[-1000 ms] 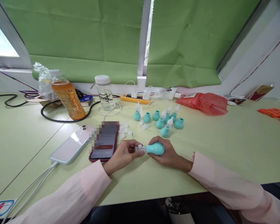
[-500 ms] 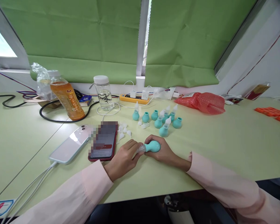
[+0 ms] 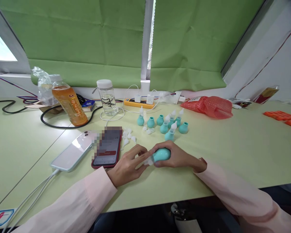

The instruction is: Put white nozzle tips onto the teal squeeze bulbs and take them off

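While an orange drink bottle (image 3: 70, 106) is stood at the back left of the table (image 3: 232, 149), a pale phone (image 3: 71, 153) is laid in front of it. A red-cased phone (image 3: 109, 149) is placed screen up, small white tips (image 3: 126, 142) being scattered just beside it. By the left hand (image 3: 127, 166), thumb and fingers nearly closed, a clear nozzle (image 3: 148, 161) is pinched, partly hidden. At the nozzle's right end a teal bulb (image 3: 163, 155) is held in the curled right hand (image 3: 178, 156); whether the two are joined cannot be told. Behind the hands, more teal bulbs (image 3: 183, 128) are stood upright, some topped with pointed tips (image 3: 174, 125). Farther right, a red bubble-wrap bag (image 3: 213, 107) and orange pieces (image 3: 280, 115) are seen.
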Demonstrator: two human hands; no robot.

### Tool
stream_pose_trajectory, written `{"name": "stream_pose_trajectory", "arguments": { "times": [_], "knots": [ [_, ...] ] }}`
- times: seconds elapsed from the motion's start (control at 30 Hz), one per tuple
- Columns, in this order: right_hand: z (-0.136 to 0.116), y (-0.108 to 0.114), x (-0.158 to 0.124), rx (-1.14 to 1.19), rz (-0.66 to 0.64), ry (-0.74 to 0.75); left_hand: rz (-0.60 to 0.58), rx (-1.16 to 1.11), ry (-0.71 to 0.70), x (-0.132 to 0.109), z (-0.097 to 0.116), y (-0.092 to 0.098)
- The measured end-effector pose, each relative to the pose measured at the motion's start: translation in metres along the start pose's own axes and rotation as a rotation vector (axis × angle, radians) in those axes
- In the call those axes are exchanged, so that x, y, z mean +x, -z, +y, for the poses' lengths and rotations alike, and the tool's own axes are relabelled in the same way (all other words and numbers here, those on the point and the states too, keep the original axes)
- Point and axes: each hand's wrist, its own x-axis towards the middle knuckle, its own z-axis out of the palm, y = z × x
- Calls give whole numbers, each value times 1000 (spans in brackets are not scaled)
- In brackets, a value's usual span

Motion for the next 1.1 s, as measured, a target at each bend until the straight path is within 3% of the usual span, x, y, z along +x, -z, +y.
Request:
{"name": "stream_pose_trajectory", "arguments": {
  "times": [0.07,0.13,0.2,0.27,0.4,0.53,0.73,0.83,0.9,1.0,1.03,1.1],
  "knots": [
    [-4,22,-7,-25,-99,86,72,-21,8,1,2,3],
    [0,45,-14,109,-206,104,142,32,19,4,0,8],
    [9,61,-16,323,-174,116,182,189,66,8,-5,15],
    [21,65,-13,499,-117,114,140,415,169,12,-12,21],
    [33,41,3,637,-187,40,-135,696,339,14,-21,24],
    [33,13,11,608,-257,-2,-354,741,285,10,-27,11],
    [40,0,12,580,-215,-49,-413,784,232,16,-28,1],
    [39,-2,12,559,-141,-55,-323,690,229,18,-24,3],
    [37,-5,12,512,-33,-57,-150,512,278,18,-22,6],
    [34,-10,10,352,187,-48,177,50,478,17,-18,10],
    [33,-12,10,281,253,-39,243,-133,558,18,-16,11],
    [30,-16,9,146,346,-14,264,-458,703,19,-12,14]
  ]
}}
